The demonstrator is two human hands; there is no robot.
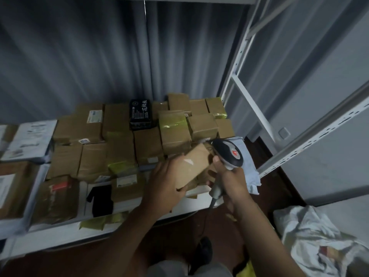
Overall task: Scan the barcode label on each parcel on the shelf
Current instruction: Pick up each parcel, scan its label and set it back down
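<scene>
My left hand (166, 181) grips a small brown cardboard parcel (194, 162) and holds it tilted above the front right of the white shelf (139, 202). My right hand (229, 180) is curled round the handle of a grey and black barcode scanner (229, 153), whose head sits just right of the parcel and points at it. No label shows on the parcel's visible face. Several brown parcels (123, 140) are packed across the shelf, some with white labels. A black box with white lettering (140, 113) stands among them at the back.
A white perforated shelf upright (311, 140) slants down at the right. A white plastic mailer (30, 138) and larger boxes lie at the left. Pale blue bags (249, 168) hang off the shelf's right end. Crumpled white bags (311, 236) lie on the floor at the right.
</scene>
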